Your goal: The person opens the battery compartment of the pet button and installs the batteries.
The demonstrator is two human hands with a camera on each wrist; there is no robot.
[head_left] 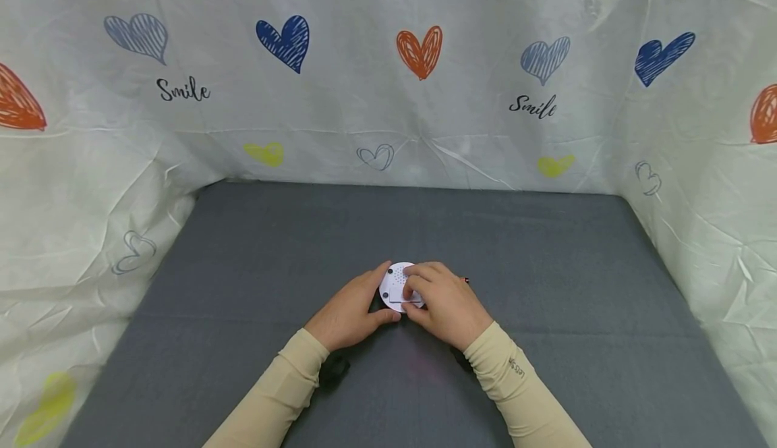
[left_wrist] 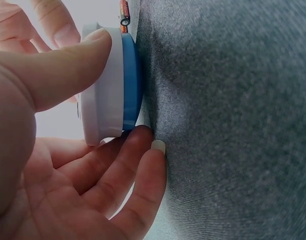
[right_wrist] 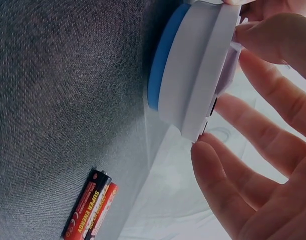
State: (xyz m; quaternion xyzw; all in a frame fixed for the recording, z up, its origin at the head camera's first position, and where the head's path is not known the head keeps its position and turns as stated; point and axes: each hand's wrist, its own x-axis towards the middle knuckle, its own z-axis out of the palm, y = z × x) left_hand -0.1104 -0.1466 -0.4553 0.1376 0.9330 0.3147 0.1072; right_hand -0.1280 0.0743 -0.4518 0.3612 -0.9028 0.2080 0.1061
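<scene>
A round white device with a blue domed face (left_wrist: 133,85) lies face down on the grey cloth, its speaker holes and small dark feet upward in the head view. My left hand (head_left: 349,310) grips its white rim (left_wrist: 110,90), thumb on one side and fingers around the other. At the device's back, my right hand (head_left: 446,303) pinches the white battery cover (right_wrist: 228,72), which looks tilted up from the back in the right wrist view. The right fingers partly hide it from above. Beyond the right hand lie two red-and-black batteries (right_wrist: 90,205), side by side on the cloth.
Grey cloth (head_left: 516,245) covers the table. White sheeting (head_left: 364,110) printed with hearts and "Smile" hangs behind it and along both sides. A dark object (head_left: 332,370) shows under the left wrist.
</scene>
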